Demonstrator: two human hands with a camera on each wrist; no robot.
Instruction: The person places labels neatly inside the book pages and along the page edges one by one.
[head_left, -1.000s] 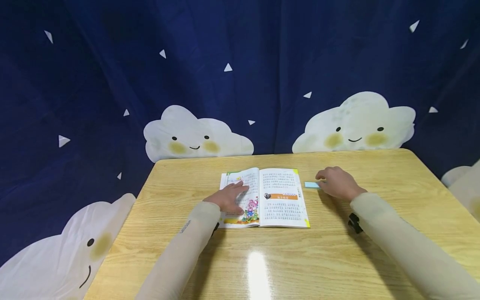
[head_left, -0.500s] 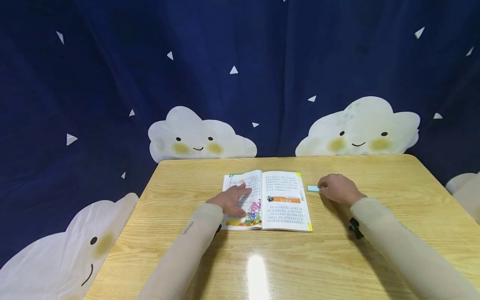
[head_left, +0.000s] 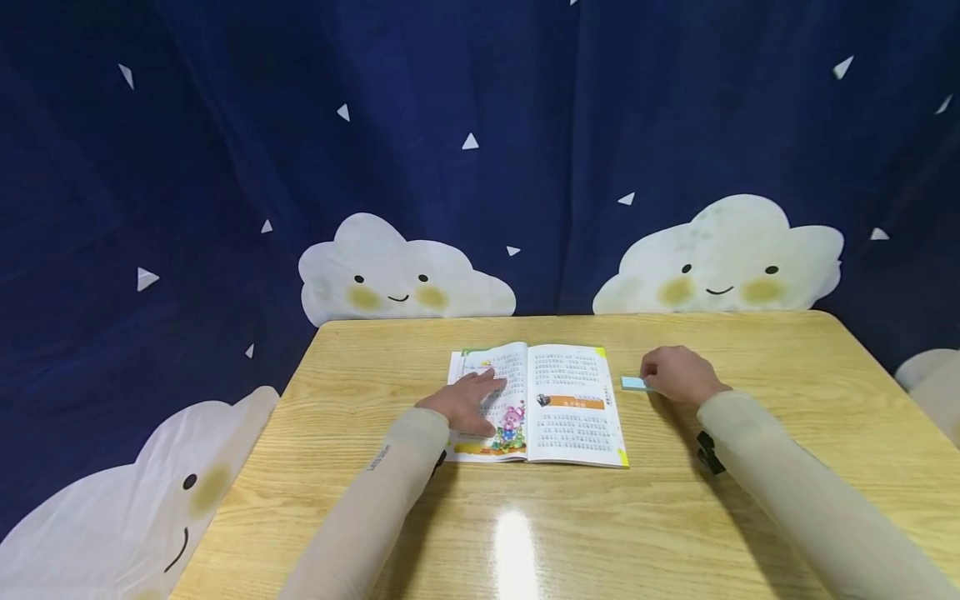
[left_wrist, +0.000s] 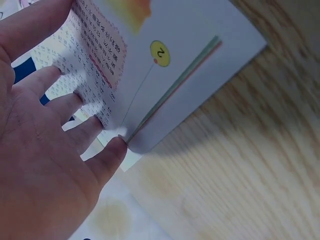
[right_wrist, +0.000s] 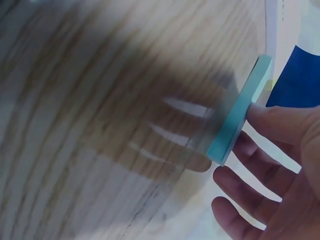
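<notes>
An open book [head_left: 573,429] with printed text and cartoon pictures lies on the wooden table. My left hand [head_left: 467,402] rests on its left page with the fingers spread. The left wrist view shows the left fingers [left_wrist: 107,157] along the page edges, over several stacked leaves. Right of the book is a small light-blue sticky-note pad [head_left: 632,383]. My right hand [head_left: 681,375] pinches it at its right end; the right wrist view has the thumb [right_wrist: 272,120] against the pad's side and the other fingers curled behind it.
The wooden table [head_left: 360,358] reaches back to a dark blue curtain [head_left: 420,100] with smiling white clouds. A bright light reflection shows on the tabletop near the front. Both wrists wear dark straps.
The head view has shifted slightly, so everything sits a little lower and to the right. A thin yellowish edge at the right fingertips no longer shows. The left hand stays on the page.
</notes>
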